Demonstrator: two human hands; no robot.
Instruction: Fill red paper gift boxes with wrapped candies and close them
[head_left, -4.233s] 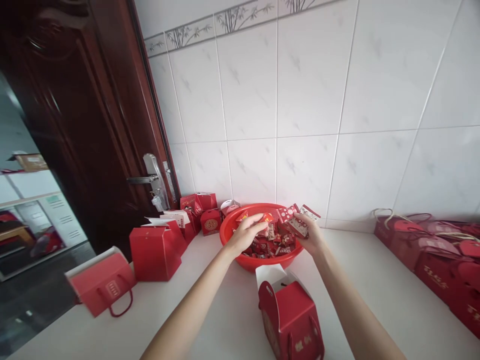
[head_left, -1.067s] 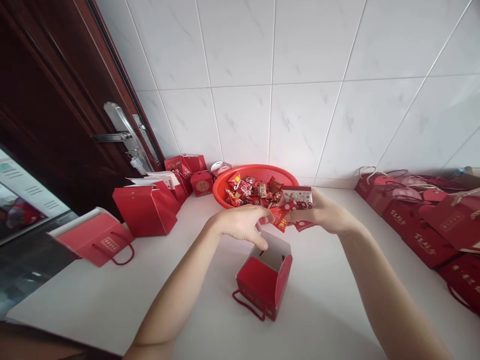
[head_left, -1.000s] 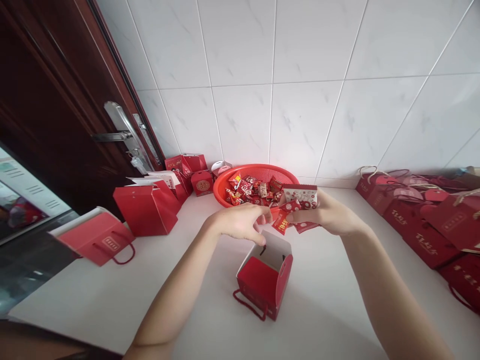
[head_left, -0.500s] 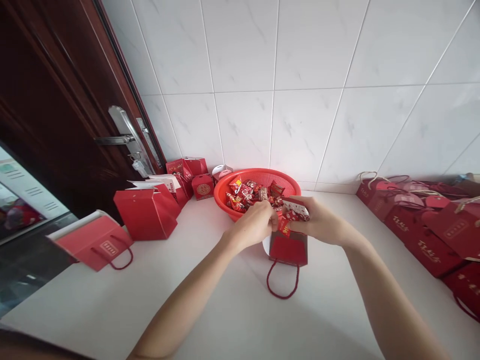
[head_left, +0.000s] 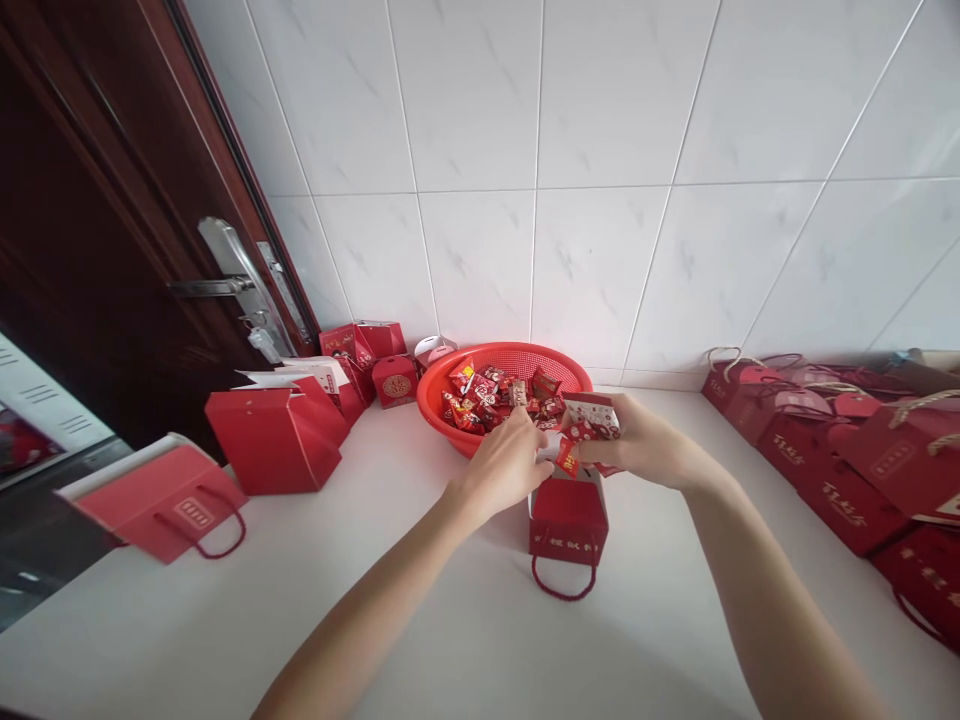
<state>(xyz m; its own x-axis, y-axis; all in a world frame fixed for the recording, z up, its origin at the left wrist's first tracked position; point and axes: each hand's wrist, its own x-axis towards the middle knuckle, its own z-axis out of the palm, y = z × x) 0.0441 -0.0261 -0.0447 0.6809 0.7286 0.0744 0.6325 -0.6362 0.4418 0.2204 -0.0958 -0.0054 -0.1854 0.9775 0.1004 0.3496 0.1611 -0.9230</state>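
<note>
A red gift box (head_left: pixel 568 525) with gold lettering stands on the white table, its dark red cord handle hanging toward me. Over its top, my right hand (head_left: pixel 649 440) grips several wrapped sweets (head_left: pixel 592 425), red and white-patterned. One red sweet with yellow print pokes out to the left. My left hand (head_left: pixel 504 460) is beside the box's opening, thumb and fingers curled around something pale and blurred. Just behind the hands sits a red plastic basket (head_left: pixel 442 425) holding many small wrapped sweets (head_left: pixel 487 395).
Red gift boxes (head_left: pixel 274 440) stand at the left, one with a cord handle (head_left: pixel 180 505) near the table's edge. Rows of red boxes with gold lettering (head_left: pixel 817 460) line the right. A tiled wall (head_left: pixel 480 250) rises behind; a dark wooden door (head_left: pixel 112 200) is at the left.
My left hand has drawn back slightly from the sweets in my right hand. The gift box's lettered face shows more now. The view has shifted a little to the right.
</note>
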